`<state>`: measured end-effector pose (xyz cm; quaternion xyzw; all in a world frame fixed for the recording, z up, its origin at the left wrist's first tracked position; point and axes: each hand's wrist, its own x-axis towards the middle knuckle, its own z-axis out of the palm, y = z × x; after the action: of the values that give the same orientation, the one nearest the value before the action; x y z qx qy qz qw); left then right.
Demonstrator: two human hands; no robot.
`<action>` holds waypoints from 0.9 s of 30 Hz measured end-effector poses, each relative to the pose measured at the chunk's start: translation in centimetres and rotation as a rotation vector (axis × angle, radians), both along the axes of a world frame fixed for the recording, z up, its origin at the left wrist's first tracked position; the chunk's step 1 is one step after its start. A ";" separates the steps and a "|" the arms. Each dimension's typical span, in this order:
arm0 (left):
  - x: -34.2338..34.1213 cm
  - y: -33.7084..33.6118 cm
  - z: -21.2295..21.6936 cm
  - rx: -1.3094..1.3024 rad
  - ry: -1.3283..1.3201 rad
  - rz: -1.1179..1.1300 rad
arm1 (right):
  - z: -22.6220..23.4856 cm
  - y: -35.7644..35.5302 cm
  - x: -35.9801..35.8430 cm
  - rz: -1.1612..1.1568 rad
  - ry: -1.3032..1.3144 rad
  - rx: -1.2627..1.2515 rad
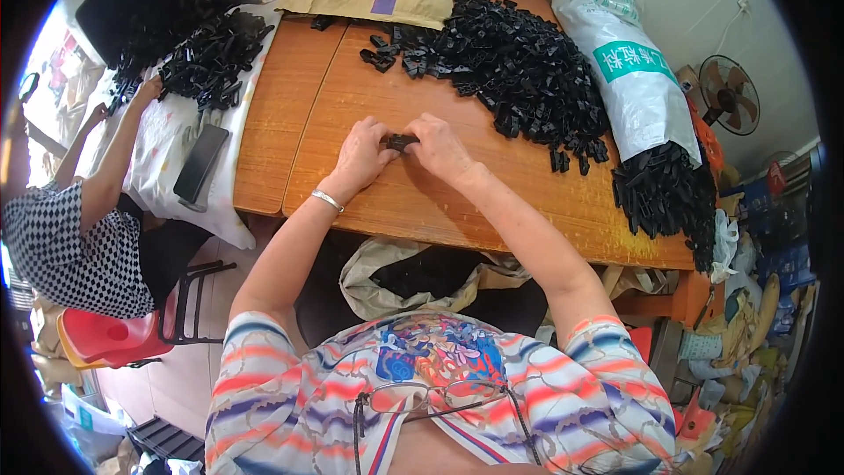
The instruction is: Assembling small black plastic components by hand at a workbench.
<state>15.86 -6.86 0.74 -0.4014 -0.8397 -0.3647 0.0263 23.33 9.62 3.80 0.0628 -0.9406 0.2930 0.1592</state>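
Our left hand (362,157) and right hand (437,148) each close a narrow grip on one end of a small black plastic part (402,142), its long axis lying left-right just above the tabletop (422,202).

Small black part (402,142) mostly hidden between both hands' fingers, its shape perhaps a clip.
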 end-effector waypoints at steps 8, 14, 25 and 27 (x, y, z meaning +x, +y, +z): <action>0.0 -0.1 0.3 0.013 -0.015 0.017 | 0.4 0.0 -1.4 0.028 -0.078 0.195; 1.1 -0.2 0.9 0.059 -0.089 0.023 | -0.8 0.8 -0.5 0.083 -0.027 0.024; 3.7 0.6 1.1 0.539 -1.023 -0.073 | -0.4 0.2 3.3 -0.062 -0.181 -0.591; 4.3 0.8 1.3 0.556 -1.006 -0.098 | -0.8 0.6 3.6 -0.099 -0.380 -0.933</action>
<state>20.12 -6.06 2.01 -0.1950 -0.6017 -0.7187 -0.2888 26.94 10.20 3.02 -0.1144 -0.7237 0.6805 0.0100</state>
